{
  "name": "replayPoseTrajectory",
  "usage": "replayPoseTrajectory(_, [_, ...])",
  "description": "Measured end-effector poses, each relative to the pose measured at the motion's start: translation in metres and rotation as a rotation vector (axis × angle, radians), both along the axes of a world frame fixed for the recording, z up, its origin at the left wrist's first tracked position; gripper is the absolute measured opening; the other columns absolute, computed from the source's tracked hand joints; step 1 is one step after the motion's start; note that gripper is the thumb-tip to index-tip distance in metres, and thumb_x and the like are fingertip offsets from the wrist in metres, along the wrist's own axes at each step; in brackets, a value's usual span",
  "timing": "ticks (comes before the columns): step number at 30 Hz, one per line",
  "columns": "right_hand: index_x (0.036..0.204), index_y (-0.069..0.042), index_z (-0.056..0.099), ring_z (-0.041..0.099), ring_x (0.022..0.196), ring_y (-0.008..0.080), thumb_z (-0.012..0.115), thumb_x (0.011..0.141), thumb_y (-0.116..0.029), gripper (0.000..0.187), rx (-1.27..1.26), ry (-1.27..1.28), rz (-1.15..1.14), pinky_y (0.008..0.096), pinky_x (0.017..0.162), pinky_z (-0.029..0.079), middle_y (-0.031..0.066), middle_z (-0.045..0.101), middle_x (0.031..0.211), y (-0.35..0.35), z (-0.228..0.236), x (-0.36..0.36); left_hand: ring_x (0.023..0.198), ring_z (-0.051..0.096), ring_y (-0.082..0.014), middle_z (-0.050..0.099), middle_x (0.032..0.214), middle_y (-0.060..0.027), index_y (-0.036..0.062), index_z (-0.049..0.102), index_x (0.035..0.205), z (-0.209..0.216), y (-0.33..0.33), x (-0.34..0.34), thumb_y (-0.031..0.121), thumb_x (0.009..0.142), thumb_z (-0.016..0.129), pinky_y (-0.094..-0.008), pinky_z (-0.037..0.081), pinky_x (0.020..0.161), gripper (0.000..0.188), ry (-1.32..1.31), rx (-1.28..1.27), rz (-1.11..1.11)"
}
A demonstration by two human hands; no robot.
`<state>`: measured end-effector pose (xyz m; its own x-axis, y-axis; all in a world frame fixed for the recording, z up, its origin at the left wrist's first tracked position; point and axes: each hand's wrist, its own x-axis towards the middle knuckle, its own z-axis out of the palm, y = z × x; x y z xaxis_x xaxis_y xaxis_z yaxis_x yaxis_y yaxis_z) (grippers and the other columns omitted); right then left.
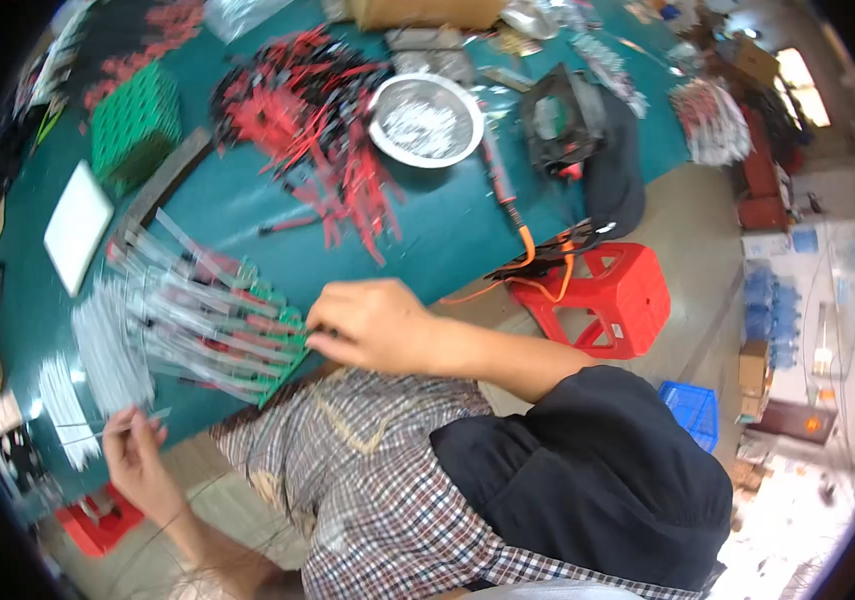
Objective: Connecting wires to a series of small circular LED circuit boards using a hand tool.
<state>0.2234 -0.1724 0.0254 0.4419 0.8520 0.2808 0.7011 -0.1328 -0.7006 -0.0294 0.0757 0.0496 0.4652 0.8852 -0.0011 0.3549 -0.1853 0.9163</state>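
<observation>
Long translucent tubes lie side by side over red wires and a row of green circuit boards along the table's near edge. At the right end of this row, my right hand is closed, thumb and forefinger pinching the boards' edge. Farther left, my left hand hangs at the table edge with its fingertips pressed together on a thin pale tube, blurred by motion. Close beyond it lie a thick bundle of clear tubes and a smaller bundle of white tubes.
On the green table are a heap of red and black wires, a metal bowl of small white pieces, green stacked trays, a white block and an orange-corded soldering iron. A red stool stands right.
</observation>
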Motion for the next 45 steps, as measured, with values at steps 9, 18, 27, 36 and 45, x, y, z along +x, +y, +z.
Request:
replayPoseTrajectory(9, [0.087,-0.005,0.069,0.064,0.062,0.0196,0.076,0.083,-0.010,0.010,-0.030,0.146,-0.006,0.0317,0.056,0.051,0.0062,0.065,0.080,0.003,-0.001,-0.004,0.090,0.069,-0.0160,0.068,0.102,-0.0102,-0.0060,0.067,0.104,-0.005,-0.060,0.016,-0.002,0.093,0.067,-0.0272,0.058,0.078,0.011,0.246,0.199,-0.081])
replayPoseTrajectory(18, [0.089,0.001,0.070,0.061,0.063,0.0148,0.076,0.082,0.001,0.010,-0.075,0.107,0.019,0.0268,0.055,0.048,0.0072,0.065,0.080,0.005,-0.003,-0.002,0.076,0.069,-0.0181,0.069,0.093,-0.0101,0.0027,0.068,0.097,0.005,-0.111,0.066,-0.003,0.085,0.073,-0.0288,0.056,0.066,0.015,-0.018,0.187,-0.433])
replayPoseTrajectory(27, [0.087,-0.004,0.068,0.063,0.059,0.0180,0.076,0.083,-0.008,0.010,-0.044,0.142,-0.013,0.0312,0.053,0.049,0.0060,0.064,0.078,0.007,-0.004,-0.003,0.071,0.068,-0.0235,0.068,0.083,-0.0063,0.0074,0.064,0.089,-0.020,-0.124,0.094,-0.002,0.074,0.077,-0.0314,0.052,0.060,0.022,0.011,0.353,-0.387])
replayPoseTrajectory(36, [0.086,-0.003,0.068,0.062,0.059,0.0180,0.076,0.083,-0.008,0.010,-0.001,0.129,-0.019,0.0306,0.052,0.048,0.0064,0.063,0.076,0.006,-0.009,-0.002,0.071,0.068,-0.0240,0.069,0.084,-0.0065,0.0076,0.064,0.090,-0.028,-0.125,0.096,-0.001,0.074,0.076,-0.0323,0.053,0.061,0.022,-0.002,0.395,-0.380])
replayPoseTrajectory(45, [0.086,-0.002,0.068,0.061,0.058,0.0182,0.076,0.084,-0.008,0.010,-0.003,0.133,-0.015,0.0307,0.052,0.047,0.0069,0.063,0.075,0.005,-0.008,-0.002,0.073,0.068,-0.0237,0.068,0.084,-0.0061,0.0084,0.065,0.090,-0.025,-0.125,0.094,-0.001,0.073,0.076,-0.0331,0.054,0.063,0.022,0.032,0.413,-0.395])
